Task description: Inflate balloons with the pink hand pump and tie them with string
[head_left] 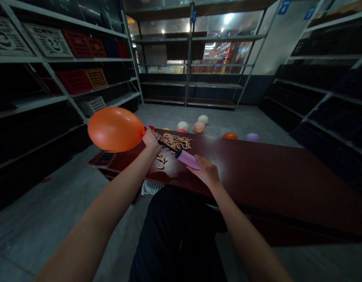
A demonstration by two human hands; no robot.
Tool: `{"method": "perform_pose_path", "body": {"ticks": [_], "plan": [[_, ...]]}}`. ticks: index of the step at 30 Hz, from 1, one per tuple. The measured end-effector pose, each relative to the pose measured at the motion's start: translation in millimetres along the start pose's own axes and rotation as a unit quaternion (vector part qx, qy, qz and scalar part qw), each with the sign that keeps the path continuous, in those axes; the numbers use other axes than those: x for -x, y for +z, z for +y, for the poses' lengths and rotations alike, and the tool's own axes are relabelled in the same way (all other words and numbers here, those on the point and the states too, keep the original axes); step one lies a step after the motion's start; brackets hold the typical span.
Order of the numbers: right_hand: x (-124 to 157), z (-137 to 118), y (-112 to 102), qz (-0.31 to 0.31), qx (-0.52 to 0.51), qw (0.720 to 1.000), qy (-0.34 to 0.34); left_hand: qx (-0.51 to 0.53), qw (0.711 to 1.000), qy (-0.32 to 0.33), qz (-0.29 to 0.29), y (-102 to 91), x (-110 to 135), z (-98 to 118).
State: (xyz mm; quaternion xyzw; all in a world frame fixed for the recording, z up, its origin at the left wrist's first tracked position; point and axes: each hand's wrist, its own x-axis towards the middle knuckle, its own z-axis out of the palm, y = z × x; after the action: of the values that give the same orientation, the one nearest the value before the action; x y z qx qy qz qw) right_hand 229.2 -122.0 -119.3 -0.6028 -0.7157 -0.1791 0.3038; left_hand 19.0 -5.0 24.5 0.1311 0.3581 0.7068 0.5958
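Observation:
An inflated orange balloon points left, its neck at the fingers of my left hand. That hand is closed around the neck and the front end of a balloon pump; the nozzle itself is hidden by my fingers. My right hand is wrapped round the pink barrel of the balloon pump. A dark rod shows between the barrel and my left hand. Beneath and behind the pump, a heap of uninflated peach-coloured balloons lies on the dark red table, a few strays nearer me.
Inflated balloons in white, peach, orange and purple rest on the floor beyond the table. A blurred dark item lies at the table's left end. Shelving with crates lines the left; racks stand ahead.

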Motion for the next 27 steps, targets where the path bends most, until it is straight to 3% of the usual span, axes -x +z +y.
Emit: {"method": "perform_pose_path", "body": {"ticks": [6,11,16,20,27], "plan": [[1.0,0.4,0.6,0.004,-0.017,0.999,-0.035,0.029,0.999,0.014,-0.004,-16.9,-23.5,43.9],[2.3,4.2,3.3,0.027,-0.015,0.999,-0.035,0.038,0.999,0.031,0.004,-9.5,-25.0,42.5],[1.4,10.1,2.1,0.062,-0.012,0.998,0.012,0.032,0.998,0.046,-0.011,28.4,-17.4,21.3],[0.0,12.1,3.6,0.072,-0.015,0.996,0.051,0.01,0.998,0.046,-0.05,53.5,-7.2,-8.3],[-1.2,13.0,7.6,0.057,-0.005,0.996,0.075,-0.033,0.997,0.01,-0.073,47.8,18.6,-82.3]]}}
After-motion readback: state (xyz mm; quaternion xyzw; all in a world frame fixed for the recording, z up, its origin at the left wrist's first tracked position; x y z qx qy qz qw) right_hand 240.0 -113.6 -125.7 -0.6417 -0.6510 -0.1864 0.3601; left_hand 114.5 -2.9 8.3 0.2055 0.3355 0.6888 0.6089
